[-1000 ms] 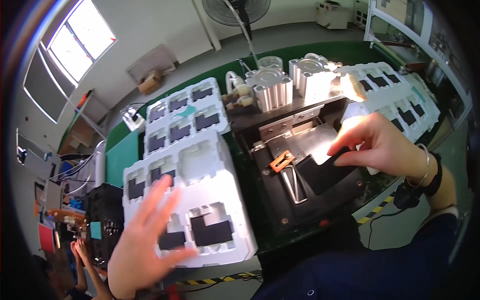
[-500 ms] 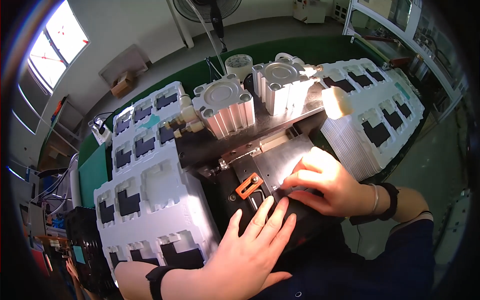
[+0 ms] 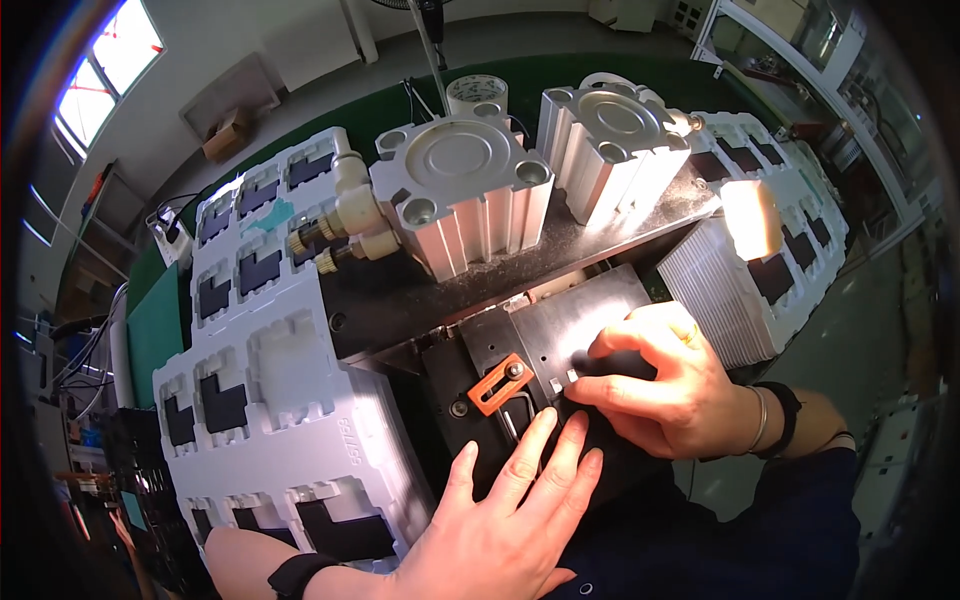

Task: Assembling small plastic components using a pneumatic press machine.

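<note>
A dark metal fixture plate [image 3: 590, 310] lies before me under a black crossbar. My left hand [image 3: 500, 510] rests on the fixture's near side, fingers spread and holding nothing. Close to its fingertips are an orange slotted clamp [image 3: 496, 385] with a screw and a bent metal rod [image 3: 512, 420]. Over the right part of the plate, my right hand [image 3: 665, 380] has its thumb and index finger drawn together in a pinch. What is between them cannot be made out; the area there is dark. Beside the thumb tip sit two small bright pieces [image 3: 557, 384].
Two silver pneumatic cylinders [image 3: 460, 190] stand on the black crossbar [image 3: 430, 300]. Stacked white trays [image 3: 290, 440] with black L-shaped parts are at the left. Another white tray stack [image 3: 715, 300] stands at the right. A tape roll [image 3: 478, 92] sits behind the cylinders.
The view has shifted closer to the cylinders. My right fingers have shifted slightly off the small bright pieces, which now show more clearly. My left hand stays spread on the fixture.
</note>
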A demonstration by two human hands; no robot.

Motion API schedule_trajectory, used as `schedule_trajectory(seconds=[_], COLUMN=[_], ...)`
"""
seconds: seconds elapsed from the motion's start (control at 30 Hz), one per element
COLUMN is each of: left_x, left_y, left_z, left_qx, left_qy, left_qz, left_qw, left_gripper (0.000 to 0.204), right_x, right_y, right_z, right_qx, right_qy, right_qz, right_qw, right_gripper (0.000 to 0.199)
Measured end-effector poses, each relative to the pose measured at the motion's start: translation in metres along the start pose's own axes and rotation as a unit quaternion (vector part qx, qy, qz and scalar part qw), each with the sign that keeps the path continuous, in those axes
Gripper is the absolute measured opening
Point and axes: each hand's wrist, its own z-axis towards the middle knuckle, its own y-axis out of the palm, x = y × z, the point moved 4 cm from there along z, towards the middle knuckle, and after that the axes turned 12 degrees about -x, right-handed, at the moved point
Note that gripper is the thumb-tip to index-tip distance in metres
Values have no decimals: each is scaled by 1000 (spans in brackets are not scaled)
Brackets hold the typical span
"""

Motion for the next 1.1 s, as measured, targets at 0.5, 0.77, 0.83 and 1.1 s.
schedule_trajectory(seconds=[0.5,0.77,0.83,1.1], left_x=[4,-3,-11,-34], left_y=[-17,-30,-30,-5], left_z=[-7,1,6,10], left_qx=[-17,-15,-26,61], left_qy=[-5,-40,-45,-41], left_qz=[-99,15,28,23], left_qw=[995,999,998,997], left_gripper=[96,91,93,82], right_x=[-5,20,28,35], right_y=[-14,-6,-5,-6], right_z=[-25,-2,9,22], right_qx=[-61,-5,13,15], right_qy=[33,-23,-26,-14], right_qz=[78,130,126,133], right_qw=[995,991,992,991], right_gripper=[46,30,29,31])
